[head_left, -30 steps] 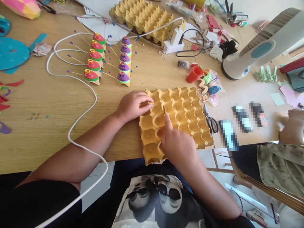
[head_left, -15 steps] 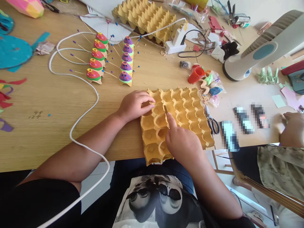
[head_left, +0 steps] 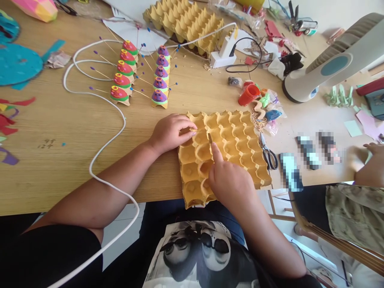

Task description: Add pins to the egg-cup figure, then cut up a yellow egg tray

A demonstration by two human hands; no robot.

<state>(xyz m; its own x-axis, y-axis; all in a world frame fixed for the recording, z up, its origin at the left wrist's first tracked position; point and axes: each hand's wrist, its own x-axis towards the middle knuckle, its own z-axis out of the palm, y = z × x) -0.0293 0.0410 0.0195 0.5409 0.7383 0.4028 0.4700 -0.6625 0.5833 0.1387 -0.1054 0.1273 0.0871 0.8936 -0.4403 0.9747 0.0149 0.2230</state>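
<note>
A yellow pulp egg tray [head_left: 240,136] lies in front of me, its near edge reaching past the table's edge. My left hand [head_left: 172,134] is closed on the tray's upper left edge, with thumb and fingertips pinching a ridge there. In my right hand [head_left: 231,180] is a small knife [head_left: 210,138]. The index finger lies along its back, and the short dark blade points away from me, touching the tray between two columns of cups. The knife's handle is hidden inside the fist.
Two painted egg-carton caterpillars, one red [head_left: 121,80] and one purple [head_left: 161,78], stand beyond my left hand. Scissors [head_left: 269,154] lie right of the tray. A white cable [head_left: 90,168] crosses the table and my left arm. Another person's hand [head_left: 372,166] is at far right.
Both hands and the knife stay almost in place on the tray. The view shifts very slightly. At far right the other person's hand has moved a little.
</note>
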